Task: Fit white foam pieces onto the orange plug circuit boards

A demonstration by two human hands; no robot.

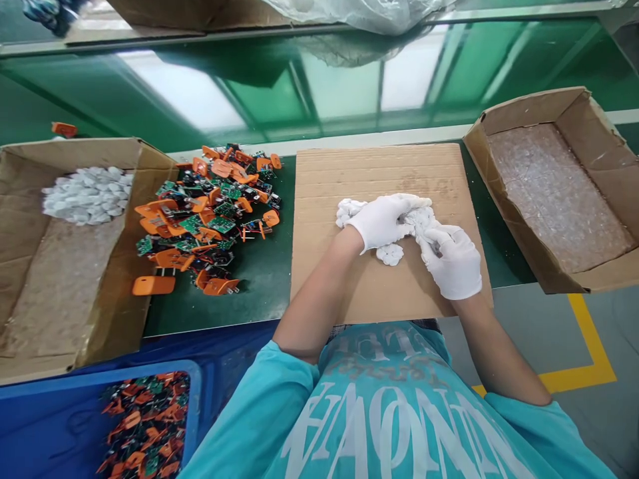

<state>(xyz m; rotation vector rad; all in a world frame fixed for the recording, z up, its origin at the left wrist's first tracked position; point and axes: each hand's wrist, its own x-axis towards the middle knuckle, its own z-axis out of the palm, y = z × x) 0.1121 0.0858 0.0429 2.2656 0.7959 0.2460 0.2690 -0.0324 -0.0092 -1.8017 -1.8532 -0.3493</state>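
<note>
Fingers (pixel 415 199) of the gloved left hand (pixel 382 223), slightly bent, grasp a white clump (pixel 422 221); the gloved right hand's (pixel 453 263), more curled, grip its near end. The clump is right of the cardboard sheet's (pixel 324 286) middle. One white lump (pixel 349 210) sits toward the left edge, another (pixel 389 254) toward the near edge.

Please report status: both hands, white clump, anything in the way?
Left hand, right hand: both gloved, on white clump. Smaller white piece near left hand, on cardboard sheet. Nothing visibly in the way.
</note>
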